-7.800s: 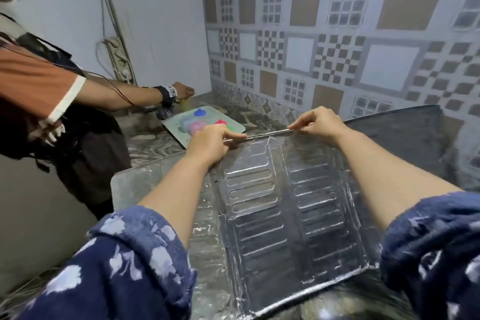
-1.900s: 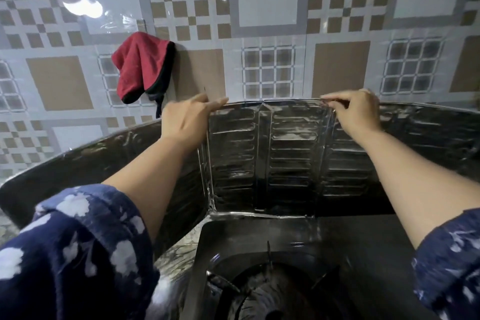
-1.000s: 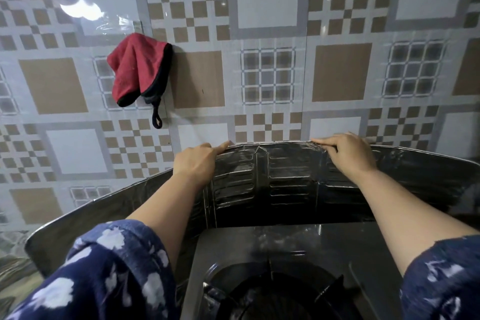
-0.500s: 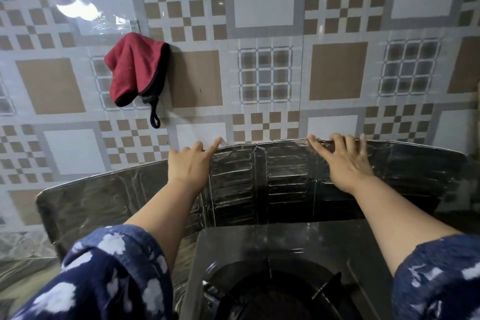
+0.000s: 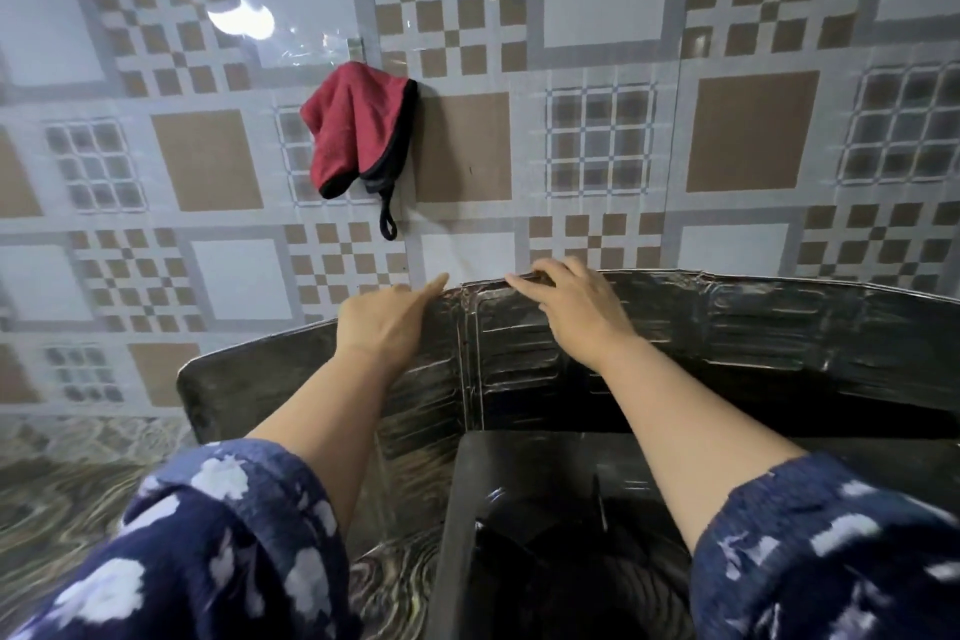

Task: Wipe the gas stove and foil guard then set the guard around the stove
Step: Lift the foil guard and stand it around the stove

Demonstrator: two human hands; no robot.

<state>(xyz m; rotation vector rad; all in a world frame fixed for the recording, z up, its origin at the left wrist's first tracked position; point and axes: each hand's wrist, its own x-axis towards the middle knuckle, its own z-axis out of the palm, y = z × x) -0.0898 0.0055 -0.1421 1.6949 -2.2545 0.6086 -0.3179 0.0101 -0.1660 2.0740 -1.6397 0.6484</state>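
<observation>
The foil guard stands upright against the tiled wall, bent around the back and left side of the gas stove. Only the stove's dark top and part of its burner show at the bottom centre. My left hand lies flat against the guard's left panel near the top rim, index finger stretched out. My right hand rests on the top rim just right of the fold, fingers spread over the edge. Neither hand closes around the guard. My arms hide part of the guard's inner face.
A red cloth with black trim hangs on the tiled wall above the guard. The marbled counter extends to the left of the stove. The guard's right wing runs out of view at the right edge.
The guard came down from being held up to standing behind the stove. My fingers opened flat on it. My right hand slid left along the rim toward the fold.
</observation>
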